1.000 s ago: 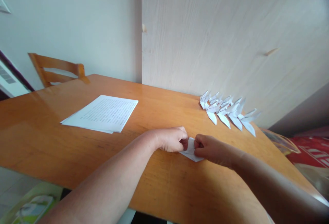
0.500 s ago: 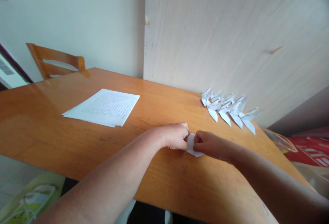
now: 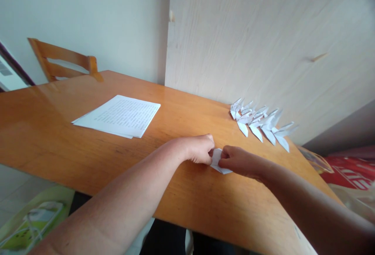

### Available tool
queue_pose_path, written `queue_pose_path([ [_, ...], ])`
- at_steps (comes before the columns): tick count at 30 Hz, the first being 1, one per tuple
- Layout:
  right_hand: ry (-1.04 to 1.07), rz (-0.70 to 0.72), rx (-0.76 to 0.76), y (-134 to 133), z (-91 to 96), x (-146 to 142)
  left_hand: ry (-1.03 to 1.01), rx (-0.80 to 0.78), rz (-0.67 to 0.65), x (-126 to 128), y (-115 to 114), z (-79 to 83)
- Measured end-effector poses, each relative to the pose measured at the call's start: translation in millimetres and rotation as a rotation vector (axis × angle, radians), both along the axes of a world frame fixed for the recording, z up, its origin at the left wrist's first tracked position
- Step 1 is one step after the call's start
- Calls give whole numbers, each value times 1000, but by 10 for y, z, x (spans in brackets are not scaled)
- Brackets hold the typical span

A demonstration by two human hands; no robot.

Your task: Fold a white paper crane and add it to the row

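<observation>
On the table (image 3: 58,134), your left hand (image 3: 200,149) and right hand (image 3: 238,162) both pinch a small folded paper (image 3: 217,161) between fingertips. Light, thin and easily creased, it likely holds best at its folded edges

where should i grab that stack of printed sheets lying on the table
Probably the near corner of the stack of printed sheets, coming from the left hand side: it lies flat on the table, so only an edge can be lifted and pinched.
</observation>
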State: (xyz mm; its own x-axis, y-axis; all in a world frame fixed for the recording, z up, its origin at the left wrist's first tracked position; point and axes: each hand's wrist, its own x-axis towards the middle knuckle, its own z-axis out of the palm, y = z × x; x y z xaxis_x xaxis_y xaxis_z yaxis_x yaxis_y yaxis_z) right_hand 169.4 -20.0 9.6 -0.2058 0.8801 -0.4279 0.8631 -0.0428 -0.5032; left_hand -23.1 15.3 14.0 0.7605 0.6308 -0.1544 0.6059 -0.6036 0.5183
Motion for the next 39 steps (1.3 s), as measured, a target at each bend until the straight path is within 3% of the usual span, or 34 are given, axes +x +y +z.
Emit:
queue_pose_path([
  [20,-90,7,13,-4,51,-115,32,12,-52,-3,-2,71],
  [39,-139,-61,14,6,22,-191,-33,-77,-94,-33,142,-39],
])
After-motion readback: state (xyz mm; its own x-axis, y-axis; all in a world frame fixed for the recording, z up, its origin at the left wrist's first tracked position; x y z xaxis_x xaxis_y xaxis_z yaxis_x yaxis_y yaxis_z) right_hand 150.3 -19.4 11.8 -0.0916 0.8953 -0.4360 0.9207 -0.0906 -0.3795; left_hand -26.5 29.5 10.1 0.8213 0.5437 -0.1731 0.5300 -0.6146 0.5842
